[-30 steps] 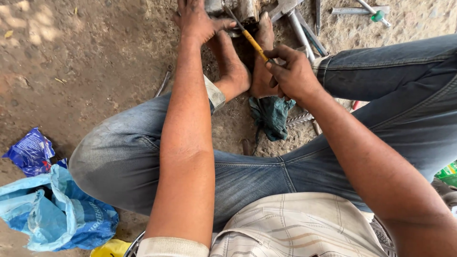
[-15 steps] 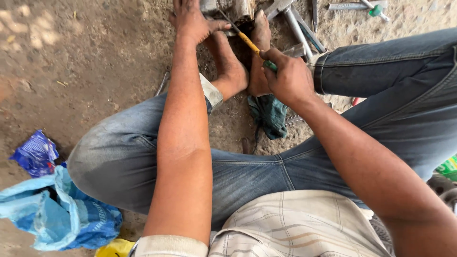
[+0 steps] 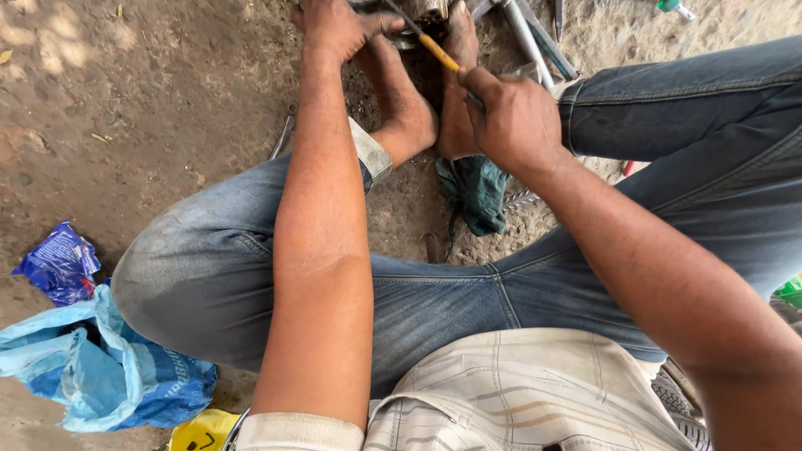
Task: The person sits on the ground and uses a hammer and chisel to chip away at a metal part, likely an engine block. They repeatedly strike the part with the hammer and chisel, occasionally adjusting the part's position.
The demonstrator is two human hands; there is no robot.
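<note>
1. We see the right hand [image 3: 514,117] closed in a fist around a slim yellow-handled screwdriver-like tool [image 3: 439,53], whose tip points up toward the top edge of the ground.
2. The left hand [image 3: 334,29] has its fingers curled over a grey metal part [image 3: 422,10] at the top edge of the ground, gripping it; most of this part is cut off by the view.
3. Both bare feet [image 3: 434,108] brace beside that part, soles nearly touching.
4. We judge the tool light, stiff and narrow; its plastic handle offers the surest hold, as the shaft could slip. The metal part looks heavy and rigid.
5. A dark green cloth [image 3: 476,192] lies crumpled on the ground below the feet.
6. Long grey metal rods [image 3: 535,38] lie near the top right corner.
7. The ground [image 3: 167,92] is bare packed dirt, outdoors, in dappled light.
8. A light blue plastic bag [image 3: 100,376] and a dark blue wrapper [image 3: 58,263] lie at the left edge.
</note>
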